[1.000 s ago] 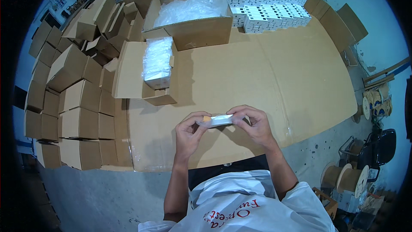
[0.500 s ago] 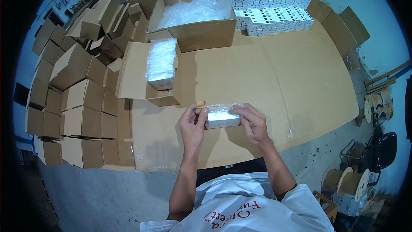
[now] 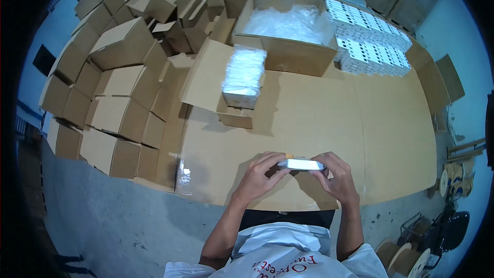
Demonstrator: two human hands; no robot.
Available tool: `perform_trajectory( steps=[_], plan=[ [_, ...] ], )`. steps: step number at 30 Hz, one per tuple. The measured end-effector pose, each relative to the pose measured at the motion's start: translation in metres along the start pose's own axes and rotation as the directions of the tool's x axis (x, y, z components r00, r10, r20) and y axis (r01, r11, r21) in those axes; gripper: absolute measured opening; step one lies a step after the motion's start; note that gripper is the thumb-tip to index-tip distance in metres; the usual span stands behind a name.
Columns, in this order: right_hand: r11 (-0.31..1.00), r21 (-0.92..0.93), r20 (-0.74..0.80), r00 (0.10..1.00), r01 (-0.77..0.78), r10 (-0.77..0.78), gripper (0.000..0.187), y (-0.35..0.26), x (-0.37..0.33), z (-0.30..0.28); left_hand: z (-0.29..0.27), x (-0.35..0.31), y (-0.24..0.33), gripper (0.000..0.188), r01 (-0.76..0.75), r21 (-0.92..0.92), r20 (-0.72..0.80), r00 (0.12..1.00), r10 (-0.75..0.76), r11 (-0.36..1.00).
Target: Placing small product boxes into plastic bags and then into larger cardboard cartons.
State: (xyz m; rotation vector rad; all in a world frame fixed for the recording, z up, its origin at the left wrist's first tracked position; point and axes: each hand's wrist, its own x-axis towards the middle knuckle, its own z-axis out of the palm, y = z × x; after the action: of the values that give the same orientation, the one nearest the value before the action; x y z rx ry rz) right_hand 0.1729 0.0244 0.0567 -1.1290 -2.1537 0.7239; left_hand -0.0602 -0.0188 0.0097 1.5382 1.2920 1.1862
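Both ends: left hand (image 3: 261, 176) and right hand (image 3: 337, 177) grip one white box (image 3: 303, 164)
Open carton (image 3: 237, 120): holds a row of wrapped boxes (image 3: 244, 74)

Clutter lined the pale blue wall (image 3: 458, 33).
A black chair (image 3: 456, 228) stood on the grey floor (image 3: 154, 216) near wooden reels (image 3: 393, 258) (cut off by the lower edge of view); farther up were wooden slats (image 3: 465, 148), with another reel (image 3: 444, 183) below them.
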Motion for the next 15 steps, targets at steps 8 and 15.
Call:
perform_trajectory(
  steps=[8,15],
  plan=[
    [0.817,0.570,-0.127,0.973,-0.085,0.190,0.023,0.004,0.030,0.061,-0.051,-0.030,-0.035,0.049,0.056,0.431,-0.225,0.973,0.047,0.901],
    [0.695,0.709,-0.236,0.969,0.120,0.074,0.028,-0.032,0.119,0.123,-0.061,-0.034,-0.046,0.050,0.113,0.561,-0.190,0.982,-0.005,0.820]
  ],
)
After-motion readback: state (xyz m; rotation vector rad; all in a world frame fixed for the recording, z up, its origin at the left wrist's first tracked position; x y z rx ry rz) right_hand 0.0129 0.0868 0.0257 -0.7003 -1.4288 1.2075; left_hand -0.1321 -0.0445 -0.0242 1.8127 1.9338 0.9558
